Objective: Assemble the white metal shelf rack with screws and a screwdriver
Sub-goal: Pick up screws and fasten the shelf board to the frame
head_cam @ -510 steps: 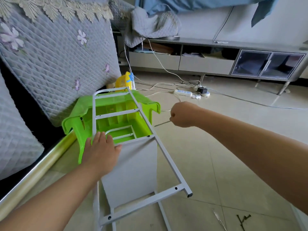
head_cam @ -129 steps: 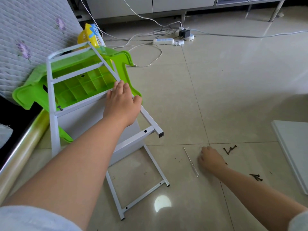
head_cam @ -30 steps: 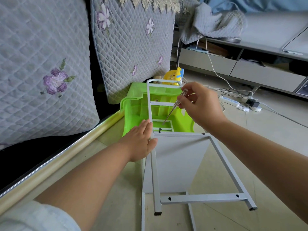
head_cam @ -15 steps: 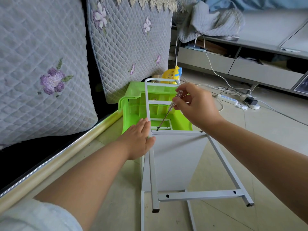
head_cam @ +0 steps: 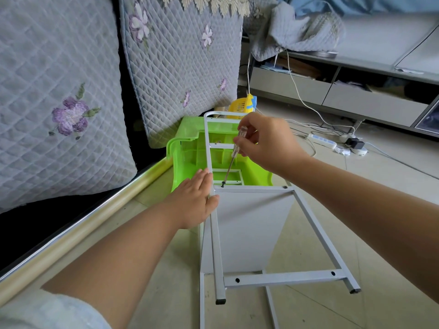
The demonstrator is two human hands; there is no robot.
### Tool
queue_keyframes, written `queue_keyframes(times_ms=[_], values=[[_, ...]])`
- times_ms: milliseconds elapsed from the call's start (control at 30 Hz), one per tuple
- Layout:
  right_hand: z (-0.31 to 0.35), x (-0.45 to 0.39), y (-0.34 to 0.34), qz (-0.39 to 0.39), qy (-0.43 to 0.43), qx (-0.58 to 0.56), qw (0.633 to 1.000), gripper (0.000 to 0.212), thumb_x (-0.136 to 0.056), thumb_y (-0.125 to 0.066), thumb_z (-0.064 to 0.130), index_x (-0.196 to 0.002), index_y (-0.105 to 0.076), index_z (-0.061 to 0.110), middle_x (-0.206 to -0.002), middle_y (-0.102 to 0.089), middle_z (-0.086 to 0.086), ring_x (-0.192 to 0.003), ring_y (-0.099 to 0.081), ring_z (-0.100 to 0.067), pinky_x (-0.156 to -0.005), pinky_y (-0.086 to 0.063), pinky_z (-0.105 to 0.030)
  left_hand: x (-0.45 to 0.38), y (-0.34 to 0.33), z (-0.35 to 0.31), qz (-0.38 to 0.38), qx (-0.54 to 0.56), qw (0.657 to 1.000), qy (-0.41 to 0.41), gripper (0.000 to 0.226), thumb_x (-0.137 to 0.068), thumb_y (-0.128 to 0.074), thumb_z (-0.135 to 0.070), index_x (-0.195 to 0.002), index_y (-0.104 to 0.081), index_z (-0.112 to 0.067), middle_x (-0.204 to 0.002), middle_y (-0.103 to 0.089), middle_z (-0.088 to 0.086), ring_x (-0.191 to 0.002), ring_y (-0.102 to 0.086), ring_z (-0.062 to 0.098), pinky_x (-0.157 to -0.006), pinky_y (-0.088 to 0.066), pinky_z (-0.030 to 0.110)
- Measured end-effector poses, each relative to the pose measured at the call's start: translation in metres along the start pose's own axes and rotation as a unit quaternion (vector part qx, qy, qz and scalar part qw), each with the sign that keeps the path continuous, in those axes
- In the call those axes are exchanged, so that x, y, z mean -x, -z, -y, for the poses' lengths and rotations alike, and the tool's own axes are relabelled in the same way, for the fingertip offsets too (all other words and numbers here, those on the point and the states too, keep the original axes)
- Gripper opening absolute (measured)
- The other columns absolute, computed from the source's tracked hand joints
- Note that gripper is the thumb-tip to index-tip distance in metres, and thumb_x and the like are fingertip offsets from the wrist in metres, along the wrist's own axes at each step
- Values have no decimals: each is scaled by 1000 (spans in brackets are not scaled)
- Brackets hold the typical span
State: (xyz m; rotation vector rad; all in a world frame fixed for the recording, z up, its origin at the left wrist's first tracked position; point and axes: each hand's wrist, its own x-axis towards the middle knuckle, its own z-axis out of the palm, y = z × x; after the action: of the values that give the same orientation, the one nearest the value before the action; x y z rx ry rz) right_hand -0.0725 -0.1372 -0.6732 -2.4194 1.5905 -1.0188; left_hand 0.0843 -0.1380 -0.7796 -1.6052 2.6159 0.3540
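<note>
The white metal shelf rack (head_cam: 282, 279) lies tipped on the floor, its far end propped on a green plastic stool (head_cam: 187, 150). A white shelf panel (head_cam: 249, 229) sits between its side frames. My left hand (head_cam: 192, 200) presses flat, fingers straight, against the left frame rail. My right hand (head_cam: 266, 143) pinches the clear handle of a thin screwdriver (head_cam: 231, 160). The tip stands on a dark screw (head_cam: 222, 185) at the panel's top left corner. A second screw (head_cam: 284, 186) shows at the top right corner.
Quilted grey cushions (head_cam: 175, 62) lean on a sofa with a brass-coloured rail (head_cam: 78, 229) at left. A yellow toy (head_cam: 242, 106) sits behind the stool. A power strip (head_cam: 323, 141) and cables trail across the tiled floor before a low TV cabinet (head_cam: 356, 96).
The screwdriver tip has come down onto the screw at the panel's corner, and my right hand has shifted a little along the handle. My left hand stays on the rail.
</note>
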Motion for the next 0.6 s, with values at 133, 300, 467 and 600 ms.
queue_keyframes(times_ms=[133, 300, 467, 600], values=[[0, -2, 3, 24, 16, 32, 999, 17, -86, -59, 10, -99, -60, -1, -89, -67, -17, -85, -63, -32, -78, -46, -39, -1, 1, -1, 2, -2, 1000, 0, 65, -96, -6, -42, -146, 9, -2, -155, 13, 11, -143, 11, 19, -116, -1, 32], [0, -2, 6, 57, 32, 20, 998, 18, -85, -60, 7, -101, -61, -2, -88, -68, -17, -83, -64, -33, -78, -48, -38, 1, 1, -2, 6, 7, 1000, 4, 75, -84, 1, -46, -146, 9, -3, -155, 14, 10, -143, 12, 17, -116, 1, 30], [9, -11, 23, 171, 47, 69, 982, 14, -88, -58, 11, -97, -64, 2, -74, -68, -6, -71, -67, -20, -60, -43, -8, 0, 15, 4, 51, 80, 995, -11, 65, -100, -22, -43, -147, 11, -13, -154, 19, -3, -142, 13, 9, -115, 3, 28], [17, -24, 24, 216, 46, 138, 966, 14, -90, -56, 22, -84, -61, 11, -72, -64, -4, -65, -62, -19, -75, -49, -27, -2, 25, 13, 92, 81, 992, -13, 71, -96, -29, -49, -147, 12, -22, -153, 21, -10, -143, 8, 13, -117, 0, 31]])
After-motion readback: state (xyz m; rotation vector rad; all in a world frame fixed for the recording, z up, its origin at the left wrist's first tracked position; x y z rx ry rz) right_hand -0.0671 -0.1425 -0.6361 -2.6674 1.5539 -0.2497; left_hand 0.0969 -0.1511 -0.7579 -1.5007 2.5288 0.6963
